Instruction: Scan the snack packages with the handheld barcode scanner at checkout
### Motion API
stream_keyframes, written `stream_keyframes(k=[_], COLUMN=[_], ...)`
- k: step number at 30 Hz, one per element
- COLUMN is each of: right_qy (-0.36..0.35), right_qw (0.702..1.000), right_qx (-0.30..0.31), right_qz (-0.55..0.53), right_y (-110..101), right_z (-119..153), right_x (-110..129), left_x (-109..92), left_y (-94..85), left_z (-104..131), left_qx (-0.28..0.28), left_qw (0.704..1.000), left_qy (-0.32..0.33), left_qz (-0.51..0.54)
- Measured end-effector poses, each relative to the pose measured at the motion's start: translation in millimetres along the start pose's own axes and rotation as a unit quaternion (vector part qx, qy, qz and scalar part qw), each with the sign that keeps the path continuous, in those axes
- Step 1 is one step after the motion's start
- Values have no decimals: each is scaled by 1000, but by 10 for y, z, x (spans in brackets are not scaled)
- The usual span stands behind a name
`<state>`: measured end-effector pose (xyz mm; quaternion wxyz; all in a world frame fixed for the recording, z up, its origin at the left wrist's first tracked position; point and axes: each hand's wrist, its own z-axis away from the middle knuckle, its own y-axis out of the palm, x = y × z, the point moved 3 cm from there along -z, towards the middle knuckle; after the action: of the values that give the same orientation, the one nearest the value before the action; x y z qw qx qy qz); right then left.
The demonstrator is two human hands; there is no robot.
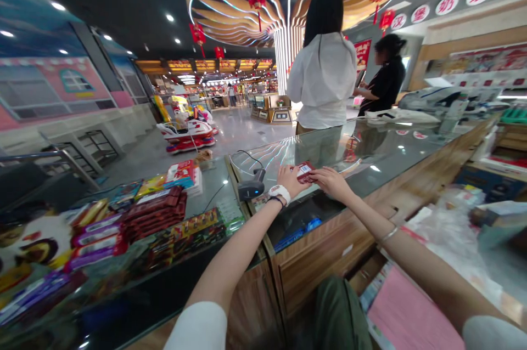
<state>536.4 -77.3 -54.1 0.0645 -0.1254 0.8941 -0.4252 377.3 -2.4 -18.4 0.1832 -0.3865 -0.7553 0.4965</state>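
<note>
A small dark red packet (305, 172) with a white printed label is held just over the glass counter top (284, 155), label up. At its left edge, my left hand (289, 181) grips it with bent fingers; a white watch and a dark band are on that wrist. My right hand (331, 182) pinches the right edge, its thumb partly hidden. A black handheld scanner (252, 187) with a blue light lies left of my left hand, its cable trailing back over the glass.
Stacked dark red snack packets (156, 210) and purple packets (96, 240) lie on the left counter. Across the counter, a person in a white shirt (323, 75) stands near a person in black (387, 78). An open drawer (405, 306) holds something pink below right.
</note>
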Motion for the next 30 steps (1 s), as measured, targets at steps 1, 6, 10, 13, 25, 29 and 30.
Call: stream_keyframes(k=[1,6,10,13,25,29,30], right_qy=[11,56,91,112,168,213,221], right_qw=[1000,997,993,990,964,942,935], right_qx=[10,52,72,88,205,260,278], right_qz=[0,2,6,21,23,13,11], right_y=[6,21,16,4,109,220,258], right_z=[-2,-6,-4,11,-51,-276,-343], right_x=[-41,-184,-207,-126,253,-65,-150], left_x=[-19,-84,-56,-12,12,88,104], left_y=[35,219,342,337,289,470,511], left_z=[-44,-235,-283,-203,14,-165,-224], left_qx=[6,37,77,86,88,159,172], left_qw=[1000,999,997,996,996,987,985], left_qy=[-2,-3,4,19,30,10,5], left_qz=[1,7,30,33,14,24,27])
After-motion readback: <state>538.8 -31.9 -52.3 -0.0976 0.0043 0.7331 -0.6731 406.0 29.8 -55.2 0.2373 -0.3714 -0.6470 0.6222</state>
